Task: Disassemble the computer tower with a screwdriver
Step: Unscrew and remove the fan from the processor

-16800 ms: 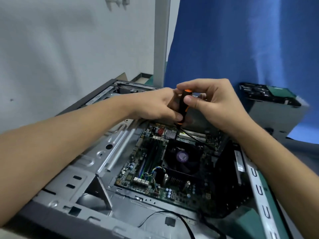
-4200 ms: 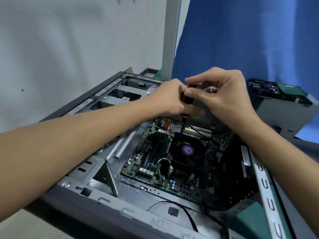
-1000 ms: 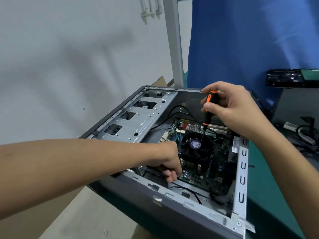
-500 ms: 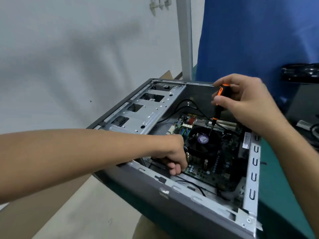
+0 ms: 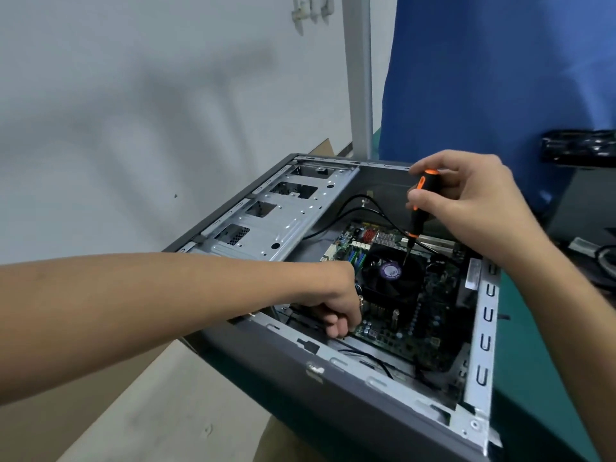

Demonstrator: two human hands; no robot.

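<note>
Computer tower (image 5: 366, 388): lies on its side on the green tabletop (image 5: 523, 361) with the open side up. The circuit board (image 5: 436, 315) sits on its floor and the metal drive cage (image 5: 283, 221) along the far-left side.
Screwdriver (image 5: 419, 203): black and orange handle. It stands nearly upright with the handle top leaning a little to the right, and the thin shaft points down into the case.
Right hand (image 5: 473, 201): holds the screwdriver high above the board, the handle pinched between the thumb and curled fingers (image 5: 433, 163).
Left hand (image 5: 336, 301): reaches in low at the near-left edge of the board, beside the cooling fan (image 5: 390, 278). Its fingers (image 5: 338, 330) are curled under, and I cannot tell whether they hold anything.
Key relation: the screwdriver tip hovers just over the fan's upper right, near its purple sticker. The long axis runs almost straight down onto the board, so whatever screw comes next lies below the tip and not off to one side. The right hand is the nearer one to the fan's far corners, and the left is nearer to the board's front edge.
Step in hand: probably finding the next screw around the fan or board. No screw head can be made out at the tip.
Next move: likely a short drop of the tip onto a screw, keeping the shaft upright.
Risk: black cables (image 5: 353, 208) cross close behind the shaft and could snag. A tilted tip could slip onto the board's small parts.
</note>
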